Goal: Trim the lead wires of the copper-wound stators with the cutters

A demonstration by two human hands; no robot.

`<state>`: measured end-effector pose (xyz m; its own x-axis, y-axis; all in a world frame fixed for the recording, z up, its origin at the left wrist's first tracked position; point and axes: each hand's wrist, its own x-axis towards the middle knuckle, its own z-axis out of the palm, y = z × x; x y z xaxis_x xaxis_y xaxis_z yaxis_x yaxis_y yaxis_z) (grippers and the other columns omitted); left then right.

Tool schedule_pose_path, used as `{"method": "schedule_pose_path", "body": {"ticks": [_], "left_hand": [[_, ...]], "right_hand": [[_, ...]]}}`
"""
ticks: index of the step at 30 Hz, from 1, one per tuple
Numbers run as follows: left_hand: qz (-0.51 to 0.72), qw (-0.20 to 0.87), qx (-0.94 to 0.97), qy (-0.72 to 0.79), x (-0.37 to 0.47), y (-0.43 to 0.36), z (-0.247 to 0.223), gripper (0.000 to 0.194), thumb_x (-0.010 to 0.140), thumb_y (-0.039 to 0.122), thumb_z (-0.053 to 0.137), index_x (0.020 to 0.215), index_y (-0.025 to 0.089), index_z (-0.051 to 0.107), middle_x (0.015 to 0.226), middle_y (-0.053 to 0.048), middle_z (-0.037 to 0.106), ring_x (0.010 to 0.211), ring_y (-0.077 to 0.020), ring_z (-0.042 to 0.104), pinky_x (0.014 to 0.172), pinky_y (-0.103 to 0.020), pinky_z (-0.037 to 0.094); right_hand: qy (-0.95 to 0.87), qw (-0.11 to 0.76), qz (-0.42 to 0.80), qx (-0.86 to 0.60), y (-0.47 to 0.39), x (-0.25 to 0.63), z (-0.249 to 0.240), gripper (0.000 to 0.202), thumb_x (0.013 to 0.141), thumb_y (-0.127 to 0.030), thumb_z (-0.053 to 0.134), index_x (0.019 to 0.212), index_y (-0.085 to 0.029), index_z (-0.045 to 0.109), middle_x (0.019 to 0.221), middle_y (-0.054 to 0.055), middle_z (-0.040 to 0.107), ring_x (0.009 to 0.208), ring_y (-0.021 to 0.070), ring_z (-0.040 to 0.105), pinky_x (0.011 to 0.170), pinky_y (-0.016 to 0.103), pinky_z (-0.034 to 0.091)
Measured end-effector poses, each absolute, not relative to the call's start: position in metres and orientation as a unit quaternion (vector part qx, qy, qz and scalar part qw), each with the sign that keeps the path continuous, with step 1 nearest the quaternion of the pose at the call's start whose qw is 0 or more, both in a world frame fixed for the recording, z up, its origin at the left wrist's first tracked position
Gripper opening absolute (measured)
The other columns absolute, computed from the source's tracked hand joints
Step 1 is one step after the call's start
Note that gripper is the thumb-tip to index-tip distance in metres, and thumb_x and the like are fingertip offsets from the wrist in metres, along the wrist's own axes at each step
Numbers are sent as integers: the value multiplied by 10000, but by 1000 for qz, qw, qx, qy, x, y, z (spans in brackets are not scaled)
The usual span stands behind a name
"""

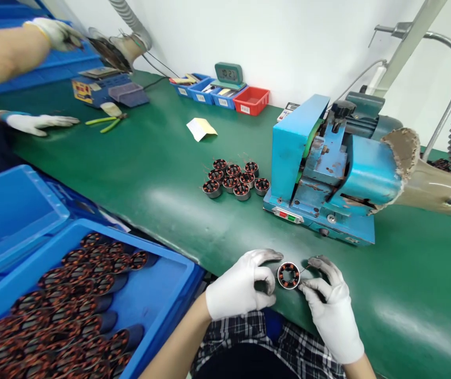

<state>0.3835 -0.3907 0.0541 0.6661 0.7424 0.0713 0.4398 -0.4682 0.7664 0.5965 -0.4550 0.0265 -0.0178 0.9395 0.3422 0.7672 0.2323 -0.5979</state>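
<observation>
A round motor stator (289, 276), a metal ring with copper windings inside, lies on the green table between my gloved hands. On its left side is my left hand (244, 284), fingers curved and apart, holding nothing. Beside the ring's right edge, my right hand (328, 302) has its fingertips closed around thin wire leads that run out from the stator. The tips of those fingers partly hide the wires. Farther up the table stands a group of several similar stators (230, 182), some with thin wires sticking up.
A blue belt-grinding machine (316, 173) with a hose duct stands at right. At lower left, a blue crate (170, 258) holds many stators. Small bins (251, 100), a clock (229, 73) and folded paper (201, 129) are at the back. A co-worker's gloved hands (41, 123) and green-handled pliers (107, 123) are at left.
</observation>
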Motion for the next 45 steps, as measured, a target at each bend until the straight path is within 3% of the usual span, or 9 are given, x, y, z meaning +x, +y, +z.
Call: {"method": "schedule_pose_path", "body": {"ticks": [5,10,18,26,30,33,37,40,45], "left_hand": [[265,355,819,364,393,-411,90,641,541,194,756,1115,227,471,1275,-107,469,1200,-275,431,969,-399,406],[200,260,880,343,427,-412,81,719,683,177,675,1297,162,302,1257,-152,483,1160,-293,454,995,-456,362],[225,344,832,372,432,-393,49,419,705,209,657,1083,208,474,959,-43,609,867,-225,575,802,-356,451],[212,331,837,381,431,-395,46,506,679,251,701,1120,205,455,977,-51,588,893,-234,554,831,-385,445],[240,334,833,371,430,-395,46,595,666,209,678,1191,198,398,1074,-73,565,996,-244,535,899,-406,428],[250,332,832,368,430,-395,46,629,668,190,643,1229,189,359,1107,-90,560,1022,-256,534,913,-428,426],[250,310,834,381,431,-396,43,611,666,194,617,1221,185,360,1011,-79,579,933,-255,554,851,-442,448],[251,304,835,383,431,-397,42,582,674,209,622,1202,186,379,992,-76,574,923,-253,550,846,-435,445],[243,309,835,385,429,-396,40,557,668,230,679,1155,194,412,1010,-77,560,946,-251,533,863,-420,436]], "right_hand": [[-715,361,110,-589,-455,596,28,120,839,-213,538,747,-230,613,1116,70,553,1128,262,453,876,487,440],[-775,315,-1,-547,-457,596,45,151,855,-181,486,832,-242,623,1164,80,513,1144,315,404,802,510,439],[-789,267,-31,-553,-450,599,47,214,833,-110,449,818,-210,638,1112,91,562,1127,311,430,827,491,439],[-784,237,15,-574,-444,630,49,165,825,-204,526,707,-227,639,1034,58,643,986,265,574,762,418,509],[-767,302,106,-557,-442,621,57,187,875,-199,465,1013,-228,588,1053,51,653,907,171,637,771,302,531],[-809,181,51,-556,-436,603,59,341,856,-125,425,1187,-160,500,959,85,679,730,193,655,632,314,525],[-828,98,-63,-549,-433,588,57,271,777,-39,435,933,-163,619,623,41,611,468,189,530,471,308,400],[-823,118,-105,-545,-436,589,53,305,759,-4,385,823,-171,632,588,43,565,480,189,497,497,311,368],[-822,95,-98,-553,-440,629,38,358,757,11,364,905,-152,646,659,69,623,554,199,553,548,315,410]]}}
